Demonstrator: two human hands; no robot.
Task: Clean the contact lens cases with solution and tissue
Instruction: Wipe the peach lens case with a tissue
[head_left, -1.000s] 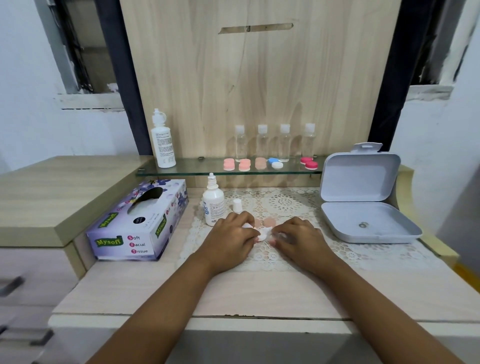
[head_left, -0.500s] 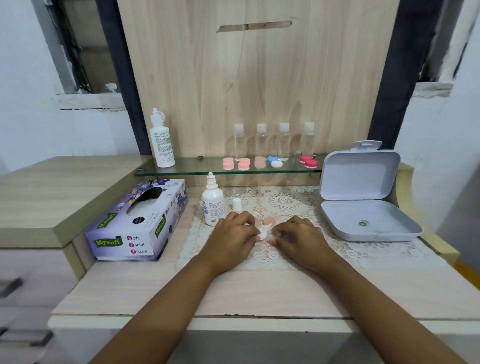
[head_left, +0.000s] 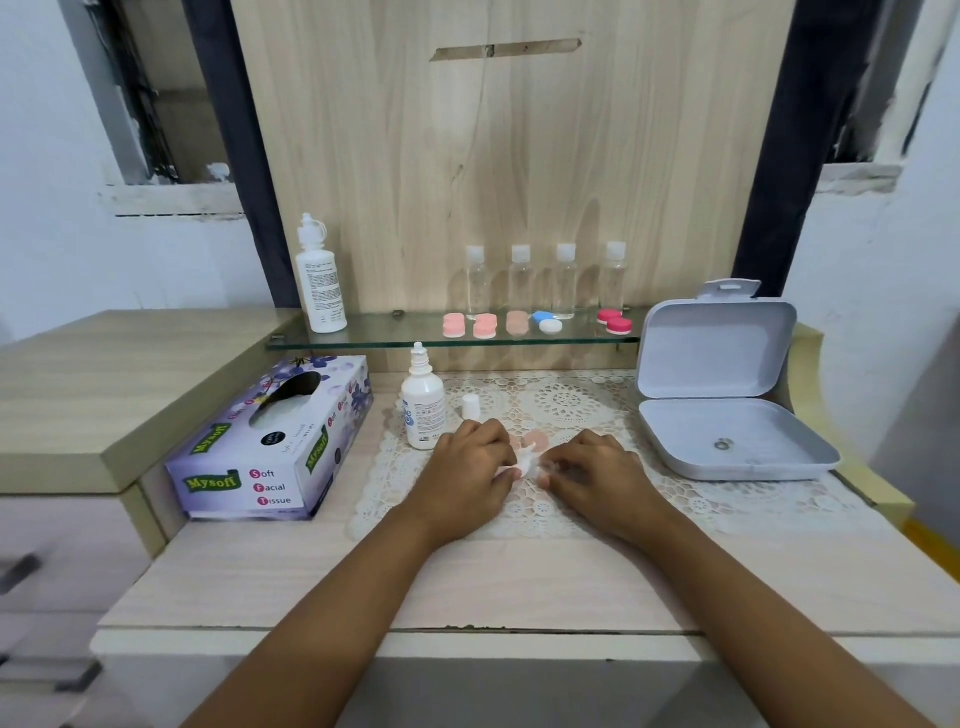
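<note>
On the table (head_left: 519, 587), left hand (head_left: 467, 470) and right hand (head_left: 597, 475) meet at a tissue (head_left: 527, 462).
Left hand pinches the tissue; right hand's fingers curl at its 3 o'clock edge, but I cannot tell what they grip. A pink case (head_left: 540, 441) lies just beyond at 12. The bottle (head_left: 422, 410) and cap (head_left: 470, 406) stand at 11, with spare cases (head_left: 485, 326) on the shelf (head_left: 389, 339) behind.

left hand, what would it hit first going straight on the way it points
The left hand would likely meet the pale peach round lens case just beyond it, though depth is unclear; the right hand lies close.
</note>
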